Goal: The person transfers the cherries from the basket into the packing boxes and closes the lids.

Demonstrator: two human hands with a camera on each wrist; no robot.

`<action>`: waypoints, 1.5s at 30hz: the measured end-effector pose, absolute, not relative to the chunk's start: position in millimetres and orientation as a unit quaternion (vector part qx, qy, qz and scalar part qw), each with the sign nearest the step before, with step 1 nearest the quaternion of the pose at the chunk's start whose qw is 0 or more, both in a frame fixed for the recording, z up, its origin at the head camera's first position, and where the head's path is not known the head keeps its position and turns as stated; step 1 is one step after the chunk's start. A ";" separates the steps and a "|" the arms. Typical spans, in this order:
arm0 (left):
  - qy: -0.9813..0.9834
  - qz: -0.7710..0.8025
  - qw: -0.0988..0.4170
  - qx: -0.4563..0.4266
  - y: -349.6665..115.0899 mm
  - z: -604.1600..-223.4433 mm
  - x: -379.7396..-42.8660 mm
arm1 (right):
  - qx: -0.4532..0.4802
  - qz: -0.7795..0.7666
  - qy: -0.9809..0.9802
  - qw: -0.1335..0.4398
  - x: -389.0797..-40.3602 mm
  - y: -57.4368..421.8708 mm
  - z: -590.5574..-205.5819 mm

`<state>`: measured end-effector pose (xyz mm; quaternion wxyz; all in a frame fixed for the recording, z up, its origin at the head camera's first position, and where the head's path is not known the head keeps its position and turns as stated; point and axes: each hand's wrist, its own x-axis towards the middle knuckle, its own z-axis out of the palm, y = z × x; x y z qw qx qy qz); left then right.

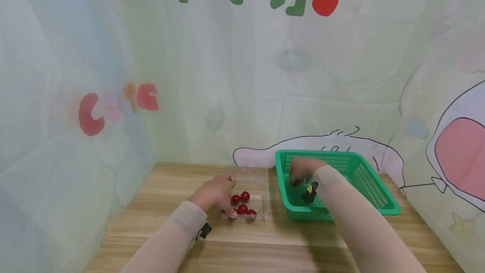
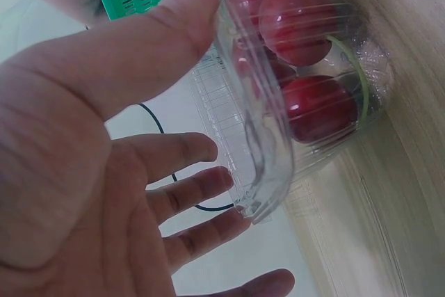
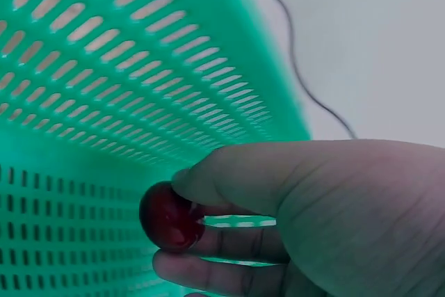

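In the head view, my left hand point(image 1: 217, 194) is at the left side of a clear plastic box point(image 1: 264, 205) with several red cherries point(image 1: 242, 209) inside. Seen from the left wrist, the thumb lies at the box's rim point(image 2: 268, 165), and the other fingers point(image 2: 191, 196) extend loosely beside it, some tips at its edge. My right hand point(image 1: 303, 169) is inside a green perforated basket point(image 1: 284, 188). A dark red cherry point(image 3: 170, 217) is pinched between its thumb and fingers, near the basket wall; in the head view that cherry is hidden.
The box's clear lid point(image 1: 248, 175) stands open at its far side. Both containers rest on a wood-grain table point(image 1: 242, 256), the basket to the right of the box. A printed curtain point(image 1: 227, 75) hangs behind and along both sides.
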<state>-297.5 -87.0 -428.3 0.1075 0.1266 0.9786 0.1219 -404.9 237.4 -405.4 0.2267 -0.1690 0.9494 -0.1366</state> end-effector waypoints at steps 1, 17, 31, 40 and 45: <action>0.978 0.122 0.107 0.127 -87.0 -428.4 -297.4 | -0.174 -0.135 0.951 0.218 -405.9 238.8 -402.7; 0.978 0.126 0.107 0.129 -87.5 -427.8 -296.7 | -0.191 -0.174 0.961 0.098 -383.2 211.6 -343.2; 0.977 0.134 0.115 0.123 -88.2 -426.7 -299.0 | -0.241 -0.191 0.948 0.078 -340.6 140.3 -369.7; 0.978 0.112 0.110 0.134 -88.5 -427.7 -301.4 | -0.264 -0.200 0.940 0.079 -325.7 109.0 -416.2; 0.979 0.107 0.106 0.138 -89.7 -428.6 -301.6 | -0.250 -0.214 0.941 0.079 -322.0 99.5 -432.9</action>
